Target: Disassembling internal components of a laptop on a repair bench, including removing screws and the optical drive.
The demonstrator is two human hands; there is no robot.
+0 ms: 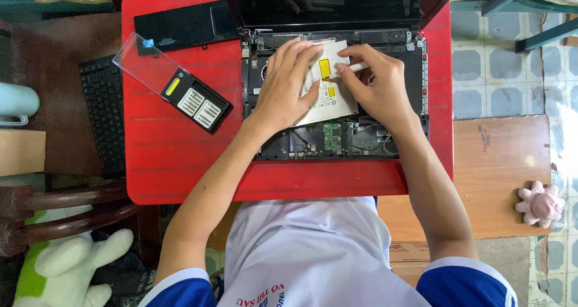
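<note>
Counted on and around the red table (180,156):

- 1 opened laptop (337,18), lid up, base stripped to its inner parts.
- 1 silver optical drive (328,99) lying in the base, with 2 yellow labels on it.
- 1 green circuit board (332,136) below the drive.
- 2 hands on the drive: left hand (286,90), right hand (379,84).
- 1 black laptop cover panel (183,24).
- 1 screwdriver bit case (195,99) with 1 clear lid (141,63).
- 1 detached black keyboard (103,114) beside the table.
- 2 soft toys: 1 white-and-green (66,268), 1 pink (540,203).
- 1 wooden board (500,174) on the tiled floor.
</note>
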